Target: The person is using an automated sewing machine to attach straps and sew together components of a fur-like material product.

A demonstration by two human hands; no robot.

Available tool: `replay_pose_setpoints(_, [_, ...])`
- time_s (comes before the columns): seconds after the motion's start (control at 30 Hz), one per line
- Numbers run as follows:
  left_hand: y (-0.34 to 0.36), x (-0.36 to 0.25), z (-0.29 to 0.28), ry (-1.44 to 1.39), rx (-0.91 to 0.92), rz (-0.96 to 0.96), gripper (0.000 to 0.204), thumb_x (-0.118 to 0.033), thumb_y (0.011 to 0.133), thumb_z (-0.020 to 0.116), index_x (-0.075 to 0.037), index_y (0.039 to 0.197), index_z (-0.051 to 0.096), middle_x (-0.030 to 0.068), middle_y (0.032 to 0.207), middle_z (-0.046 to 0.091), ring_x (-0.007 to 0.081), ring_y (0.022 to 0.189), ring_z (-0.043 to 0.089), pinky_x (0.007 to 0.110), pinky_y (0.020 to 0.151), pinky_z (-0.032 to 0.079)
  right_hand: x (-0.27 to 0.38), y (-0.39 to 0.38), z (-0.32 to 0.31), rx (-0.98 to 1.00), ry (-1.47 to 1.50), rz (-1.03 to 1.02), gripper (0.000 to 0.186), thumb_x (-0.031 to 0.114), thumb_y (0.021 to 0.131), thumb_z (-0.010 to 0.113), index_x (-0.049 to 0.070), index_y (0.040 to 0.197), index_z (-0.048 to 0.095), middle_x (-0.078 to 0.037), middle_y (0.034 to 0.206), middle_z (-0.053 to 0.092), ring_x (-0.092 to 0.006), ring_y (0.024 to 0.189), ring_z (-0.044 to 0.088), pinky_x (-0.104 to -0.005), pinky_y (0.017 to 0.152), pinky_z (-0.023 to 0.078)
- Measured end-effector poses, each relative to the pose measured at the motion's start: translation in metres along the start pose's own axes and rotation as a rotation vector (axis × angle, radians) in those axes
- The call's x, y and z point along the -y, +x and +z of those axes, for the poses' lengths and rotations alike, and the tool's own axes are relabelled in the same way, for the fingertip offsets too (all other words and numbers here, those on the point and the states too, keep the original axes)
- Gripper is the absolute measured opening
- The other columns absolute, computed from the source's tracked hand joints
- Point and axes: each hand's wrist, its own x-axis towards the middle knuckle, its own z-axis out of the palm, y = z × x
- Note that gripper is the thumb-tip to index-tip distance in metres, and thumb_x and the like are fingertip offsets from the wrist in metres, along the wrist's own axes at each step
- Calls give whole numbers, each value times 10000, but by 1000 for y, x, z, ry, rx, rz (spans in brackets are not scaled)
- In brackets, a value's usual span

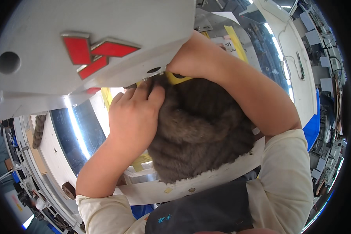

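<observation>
From head height I look down through one fisheye, close above the left hand (134, 111), right hand (193, 56) and brown fur piece (201, 134), the grey machine housing (144, 23) nearest the lens.

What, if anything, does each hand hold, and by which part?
The left hand touches the brown, striped fur at its upper left edge; a grip is unclear. Any hold by the right hand is hidden by the smooth grey machine.
</observation>
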Motion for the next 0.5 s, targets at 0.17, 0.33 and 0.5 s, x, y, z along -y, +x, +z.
replay_pose_setpoints(0.17, [2,2,6,-17,-48,3,205,-84,784,626,-76,988,644,133,1123,731,259,837,704,383,698,539,5,-3,-10,24,-73,-14,147,130,737,720,26,833,761,-202,866,741,-411,893,719,-485,809,573])
replay_pose_setpoints(0.33, [-1,2,5,-10,-38,-28,202,-99,790,636,-83,990,654,123,1097,730,242,813,704,378,683,538,51,-34,-60,152,-142,-52,228,101,802,668,20,995,757,-205,1009,741,-402,1008,699,-490,902,552])
replay_pose_setpoints(0.5, [-2,-1,5,-59,-7,-91,258,-93,826,610,-64,1078,660,127,1231,730,275,942,719,398,808,564,40,-54,-52,302,-44,-350,377,42,876,583,28,1232,706,-181,1192,724,-383,1115,672,-469,995,528])
